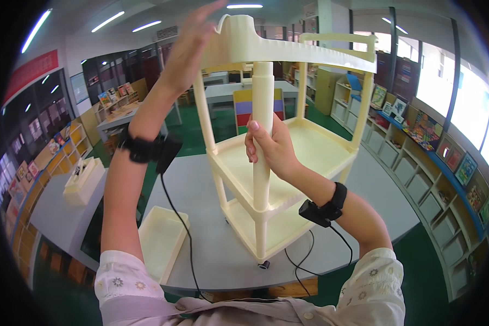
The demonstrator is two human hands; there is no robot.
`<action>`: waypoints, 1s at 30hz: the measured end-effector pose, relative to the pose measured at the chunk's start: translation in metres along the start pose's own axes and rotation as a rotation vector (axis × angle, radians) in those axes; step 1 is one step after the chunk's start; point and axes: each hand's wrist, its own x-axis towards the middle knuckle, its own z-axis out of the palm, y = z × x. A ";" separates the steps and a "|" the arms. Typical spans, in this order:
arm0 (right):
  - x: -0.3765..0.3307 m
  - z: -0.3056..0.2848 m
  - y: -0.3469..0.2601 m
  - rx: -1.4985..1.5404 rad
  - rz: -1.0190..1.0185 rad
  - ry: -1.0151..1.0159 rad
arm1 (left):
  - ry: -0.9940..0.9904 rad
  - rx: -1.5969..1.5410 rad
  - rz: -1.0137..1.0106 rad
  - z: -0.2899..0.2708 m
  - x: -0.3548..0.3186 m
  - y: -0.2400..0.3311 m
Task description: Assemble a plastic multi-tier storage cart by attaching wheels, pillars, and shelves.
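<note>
A cream plastic three-tier trolley stands on a grey table [201, 163] before me. My right hand [274, 146] is wrapped round its near post [263, 98], thumb across the front, above the middle tray [320, 149]. Raised at the upper left, my left hand [193, 49] is slightly blurred, its fingers stretched out beside the near corner of the top tray [309, 52]. Whether the palm touches that corner I cannot tell. Below are the bottom tray [271, 231] and a small black caster [263, 265] under the near post.
A shallow cream tray [163, 239] lies left of the trolley. Cables [179, 217] run from black wrist bands on both arms, some across the table. Another table [65, 212] holds a cream box [84, 182]. Low shelves [418, 163] line the right wall; a striped chair [242, 106] stands beyond.
</note>
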 end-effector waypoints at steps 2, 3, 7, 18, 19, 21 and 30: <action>0.006 0.007 0.010 0.042 -0.042 0.015 | -0.064 0.020 0.002 0.003 0.009 0.001; 0.010 0.010 0.014 0.053 -0.045 0.003 | -0.151 -0.124 -0.092 0.001 0.008 -0.004; 0.024 0.031 0.025 0.142 -0.009 -0.004 | -0.127 -0.247 -0.117 -0.003 0.003 -0.023; 0.047 0.060 0.045 0.051 -0.009 0.098 | 0.011 -0.300 -0.306 -0.007 -0.006 -0.027; 0.048 0.062 0.046 0.037 -0.010 0.110 | 0.024 -0.291 -0.364 -0.008 -0.007 -0.026; 0.046 0.066 0.046 0.042 -0.006 0.107 | 0.040 -0.310 -0.367 -0.012 -0.012 -0.022; 0.042 0.081 0.047 -0.041 -0.053 0.122 | 0.217 -0.395 -0.372 -0.012 -0.035 -0.008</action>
